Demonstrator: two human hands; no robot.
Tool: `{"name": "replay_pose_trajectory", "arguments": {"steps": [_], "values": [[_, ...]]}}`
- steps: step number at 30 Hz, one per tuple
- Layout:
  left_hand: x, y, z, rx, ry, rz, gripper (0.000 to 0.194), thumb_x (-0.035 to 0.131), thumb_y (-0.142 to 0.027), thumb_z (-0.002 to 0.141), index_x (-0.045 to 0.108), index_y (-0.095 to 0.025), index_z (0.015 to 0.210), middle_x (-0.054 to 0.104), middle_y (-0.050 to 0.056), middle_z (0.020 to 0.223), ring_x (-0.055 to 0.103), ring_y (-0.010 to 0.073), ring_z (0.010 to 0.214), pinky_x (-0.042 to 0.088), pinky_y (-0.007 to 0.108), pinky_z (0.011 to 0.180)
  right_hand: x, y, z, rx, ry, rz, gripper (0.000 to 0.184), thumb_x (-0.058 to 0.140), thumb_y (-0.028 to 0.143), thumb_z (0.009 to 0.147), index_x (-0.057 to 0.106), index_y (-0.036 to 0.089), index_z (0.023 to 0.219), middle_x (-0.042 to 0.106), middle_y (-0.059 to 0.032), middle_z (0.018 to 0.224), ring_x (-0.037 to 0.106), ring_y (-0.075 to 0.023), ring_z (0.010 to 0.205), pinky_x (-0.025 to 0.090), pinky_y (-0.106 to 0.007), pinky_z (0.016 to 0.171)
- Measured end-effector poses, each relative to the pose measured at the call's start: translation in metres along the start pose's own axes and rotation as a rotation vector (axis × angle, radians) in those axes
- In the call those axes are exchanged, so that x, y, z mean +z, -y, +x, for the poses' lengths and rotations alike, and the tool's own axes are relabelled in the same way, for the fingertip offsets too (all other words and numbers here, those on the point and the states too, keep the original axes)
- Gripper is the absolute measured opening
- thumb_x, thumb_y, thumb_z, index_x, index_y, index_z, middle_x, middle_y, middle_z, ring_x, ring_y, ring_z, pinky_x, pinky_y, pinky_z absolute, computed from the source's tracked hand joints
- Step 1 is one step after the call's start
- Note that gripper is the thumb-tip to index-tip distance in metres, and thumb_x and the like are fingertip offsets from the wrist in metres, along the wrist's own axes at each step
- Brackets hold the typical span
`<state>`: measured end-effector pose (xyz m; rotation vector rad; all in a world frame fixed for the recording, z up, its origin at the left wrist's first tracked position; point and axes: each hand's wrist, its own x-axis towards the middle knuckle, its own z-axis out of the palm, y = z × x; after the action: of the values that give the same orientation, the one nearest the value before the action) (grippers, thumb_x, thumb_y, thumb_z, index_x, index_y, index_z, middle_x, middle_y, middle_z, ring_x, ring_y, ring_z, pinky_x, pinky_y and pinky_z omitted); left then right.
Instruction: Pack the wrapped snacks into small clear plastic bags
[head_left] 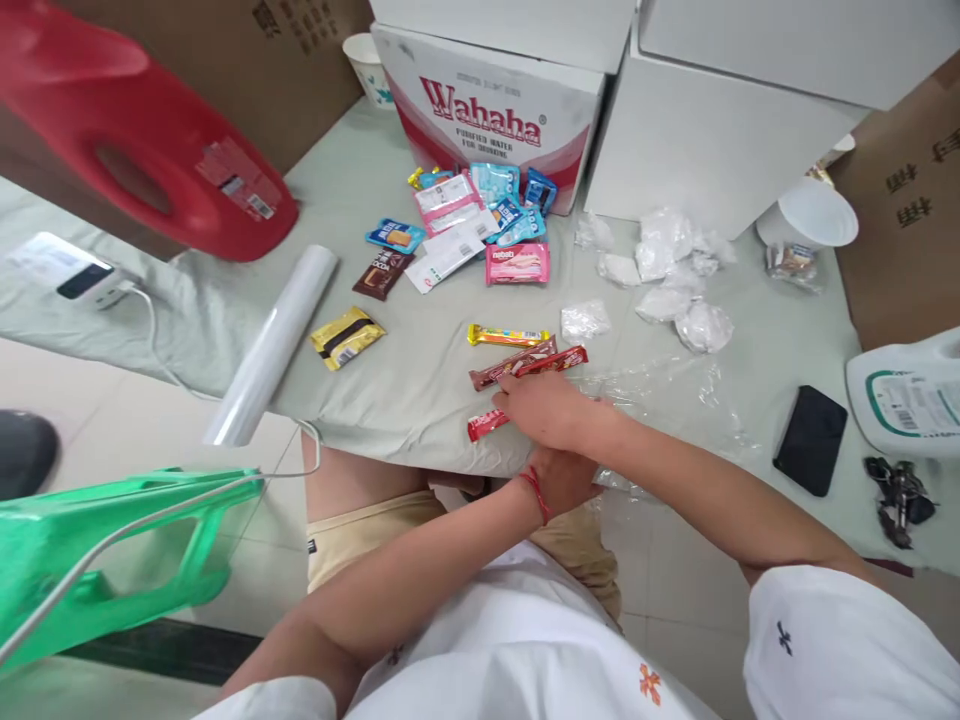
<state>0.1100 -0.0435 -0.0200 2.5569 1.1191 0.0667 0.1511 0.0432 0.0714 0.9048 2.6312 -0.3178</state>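
Observation:
My right hand reaches in palm down over the table's front edge, fingers closed at the near end of a red snack bar. That bar lies against a brown snack bar. Another red snack bar pokes out from beneath the same hand. Below the right wrist is my left hand, a red string at its wrist; its fingers are hidden. A yellow snack bar lies just beyond. Clear plastic film spreads to the right of the hands.
Farther back are a pile of snack packets, crumpled clear bags and a Wahaba-style water carton. At left stand a red jug and a plastic roll. A phone, keys and white bottle occupy the right.

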Motion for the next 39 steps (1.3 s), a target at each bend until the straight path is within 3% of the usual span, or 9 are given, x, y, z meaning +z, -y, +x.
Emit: {"name": "replay_pose_trajectory", "arguments": {"steps": [3, 7, 11, 15, 18, 25, 30, 35, 39], "values": [[0.0, 0.007, 0.0, 0.07, -0.01, -0.03, 0.068, 0.066, -0.048, 0.092, 0.05, -0.017, 0.15, 0.059, 0.015, 0.149, 0.05, 0.0319, 0.143, 0.035, 0.044, 0.122, -0.009, -0.014, -0.016, 0.091, -0.088, -0.038, 0.031, 0.045, 0.015, 0.1, 0.063, 0.017, 0.125, 0.063, -0.0133, 0.129, 0.069, -0.0228, 0.094, 0.049, -0.03, 0.067], [-0.001, 0.012, 0.002, 0.163, -0.104, 0.01, 0.082, 0.07, -0.051, 0.087, 0.042, -0.015, 0.155, 0.044, 0.019, 0.161, 0.035, 0.0339, 0.152, 0.02, 0.057, 0.127, -0.004, -0.046, -0.023, 0.285, -0.07, -0.114, 0.031, 0.046, 0.019, 0.101, 0.061, 0.018, 0.128, 0.062, -0.0156, 0.129, 0.066, -0.0255, 0.102, 0.045, -0.029, 0.066], [0.0, 0.013, 0.003, 0.171, -0.129, 0.06, 0.087, 0.067, -0.053, 0.088, 0.036, -0.012, 0.159, 0.036, 0.022, 0.165, 0.023, 0.0335, 0.157, 0.009, 0.06, 0.128, 0.005, -0.063, -0.024, 0.293, -0.018, -0.152, 0.035, 0.046, 0.016, 0.101, 0.06, 0.016, 0.133, 0.063, -0.0163, 0.127, 0.063, -0.0274, 0.108, 0.042, -0.029, 0.066], [0.002, 0.013, 0.002, 0.168, -0.132, 0.064, 0.084, 0.065, -0.052, 0.09, 0.036, -0.015, 0.159, 0.036, 0.02, 0.165, 0.022, 0.0323, 0.158, 0.007, 0.06, 0.128, -0.01, -0.058, -0.029, 0.291, -0.067, -0.098, 0.034, 0.048, 0.025, 0.103, 0.06, 0.02, 0.134, 0.064, -0.0125, 0.124, 0.065, -0.0247, 0.101, 0.041, -0.029, 0.066], [0.001, 0.013, 0.002, 0.176, -0.136, 0.049, 0.081, 0.065, -0.05, 0.09, 0.039, -0.014, 0.157, 0.037, 0.02, 0.165, 0.025, 0.0324, 0.157, 0.008, 0.059, 0.128, -0.019, -0.046, -0.014, 0.246, -0.098, -0.077, 0.034, 0.048, 0.03, 0.103, 0.06, 0.02, 0.133, 0.063, -0.0129, 0.128, 0.066, -0.0242, 0.101, 0.043, -0.029, 0.067], [-0.004, 0.014, 0.002, 0.177, -0.131, 0.008, 0.081, 0.072, -0.047, 0.085, 0.044, -0.014, 0.154, 0.039, 0.02, 0.163, 0.026, 0.0338, 0.155, 0.009, 0.06, 0.128, -0.015, -0.035, 0.029, 0.216, 0.01, -0.146, 0.03, 0.044, 0.016, 0.099, 0.066, 0.013, 0.119, 0.067, -0.019, 0.12, 0.07, -0.0267, 0.096, 0.048, -0.033, 0.073], [-0.001, 0.012, 0.003, 0.158, -0.112, 0.028, 0.088, 0.07, -0.051, 0.087, 0.035, -0.015, 0.159, 0.029, 0.021, 0.168, 0.021, 0.0342, 0.158, 0.01, 0.064, 0.127, -0.031, -0.047, 0.036, 0.303, -0.094, -0.126, 0.037, 0.05, 0.036, 0.1, 0.064, 0.015, 0.127, 0.066, -0.0185, 0.123, 0.07, -0.0287, 0.095, 0.05, -0.036, 0.077], [0.004, 0.012, 0.005, 0.13, -0.109, 0.046, 0.09, 0.069, -0.056, 0.086, 0.035, -0.018, 0.16, 0.025, 0.018, 0.17, 0.015, 0.0338, 0.159, 0.006, 0.07, 0.125, -0.034, -0.067, 0.068, 0.348, -0.086, -0.137, 0.036, 0.054, 0.03, 0.096, 0.068, 0.016, 0.126, 0.07, -0.0196, 0.121, 0.07, -0.0322, 0.104, 0.05, -0.036, 0.081], [0.001, 0.014, 0.006, 0.108, -0.126, 0.001, 0.098, 0.06, -0.076, 0.084, 0.036, -0.018, 0.159, 0.026, 0.018, 0.17, 0.015, 0.0349, 0.159, -0.003, 0.073, 0.123, -0.034, -0.073, 0.077, 0.347, -0.047, -0.139, 0.032, 0.06, 0.023, 0.089, 0.074, 0.015, 0.116, 0.075, -0.0206, 0.109, 0.071, -0.0339, 0.104, 0.05, -0.037, 0.082]]}}
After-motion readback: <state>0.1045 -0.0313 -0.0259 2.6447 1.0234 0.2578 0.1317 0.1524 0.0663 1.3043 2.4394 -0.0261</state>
